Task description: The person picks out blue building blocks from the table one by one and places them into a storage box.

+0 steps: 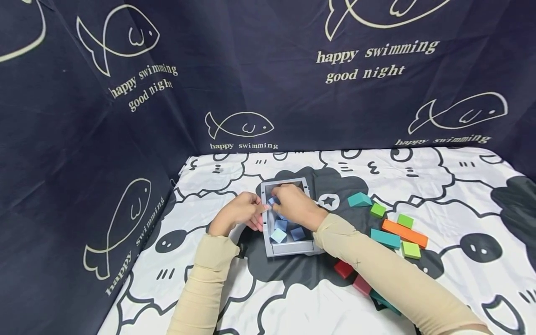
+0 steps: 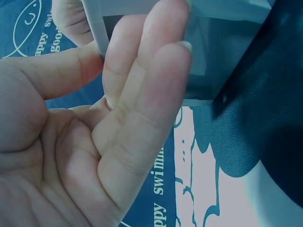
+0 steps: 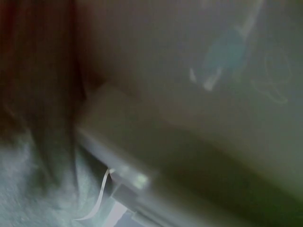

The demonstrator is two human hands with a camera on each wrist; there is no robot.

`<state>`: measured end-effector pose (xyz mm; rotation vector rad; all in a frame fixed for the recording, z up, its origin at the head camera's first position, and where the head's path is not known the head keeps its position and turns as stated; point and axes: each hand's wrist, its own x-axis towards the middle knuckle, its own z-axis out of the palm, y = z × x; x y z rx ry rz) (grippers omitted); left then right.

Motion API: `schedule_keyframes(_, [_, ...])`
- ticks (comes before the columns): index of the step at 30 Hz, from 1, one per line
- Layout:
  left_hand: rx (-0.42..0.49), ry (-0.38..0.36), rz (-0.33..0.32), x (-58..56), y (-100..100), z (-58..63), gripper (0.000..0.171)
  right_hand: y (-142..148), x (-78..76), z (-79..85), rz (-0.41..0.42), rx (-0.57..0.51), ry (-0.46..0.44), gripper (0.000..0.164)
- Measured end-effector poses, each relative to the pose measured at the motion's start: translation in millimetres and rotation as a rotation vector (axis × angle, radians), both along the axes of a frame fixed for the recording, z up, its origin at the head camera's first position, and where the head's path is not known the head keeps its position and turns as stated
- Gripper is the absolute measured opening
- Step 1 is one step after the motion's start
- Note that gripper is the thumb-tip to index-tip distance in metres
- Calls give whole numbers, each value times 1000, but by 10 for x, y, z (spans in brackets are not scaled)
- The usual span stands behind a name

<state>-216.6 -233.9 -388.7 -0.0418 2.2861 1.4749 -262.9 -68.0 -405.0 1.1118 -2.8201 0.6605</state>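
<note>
A grey rectangular box stands on the patterned cloth, with several blue blocks inside. My left hand grips its left wall, thumb at the rim and fingers along the outside. In the left wrist view the fingers lie against the pale box wall. Reaching into the box from the right, my right hand pinches a small blue block between thumb and fingers near the left wall. A light blue block and a darker blue block lie near the front. The right wrist view is dark and blurred.
Right of the box lie a teal block, a long orange block, a teal rectangular block and several green blocks. Red blocks and a dark green block sit beside my right sleeve. A dark curtain hangs behind.
</note>
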Motion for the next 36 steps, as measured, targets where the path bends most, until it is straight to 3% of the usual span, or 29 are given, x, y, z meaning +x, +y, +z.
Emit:
schedule_keyframes(8, [-2,-5,-11,-14,1,20,20,-8,23,-13,115,121,48,11])
schedule_keyframes(14, [-9,9,5,-10,3,25,20,-5,56,-1,131,166,42,5])
schedule_keyframes(20, [-9,5,0,-2,4,14,20,4,84,-13,152,210,64,9])
schedule_keyframes(36, [-1,2,-2,15,7,10,20,15,95,-44,158,208,97,8])
